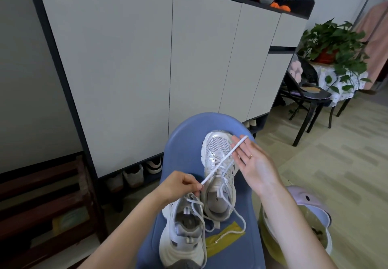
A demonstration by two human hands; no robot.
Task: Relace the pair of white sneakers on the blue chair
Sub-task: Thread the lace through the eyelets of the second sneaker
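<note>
Pinching one lace (pixel 222 159) end in our left hand (pixel 180 187) above the near sneaker (pixel 182 237), we drape it over our right hand's (pixel 255 161) spread fingers beyond the far sneaker (pixel 218 176) on the blue chair (pixel 182 142), where it could slide off.

2 sneakers (pixel 201 201) lie side by side on the chair (pixel 180 149), before the cabinet (pixel 147 59).
</note>
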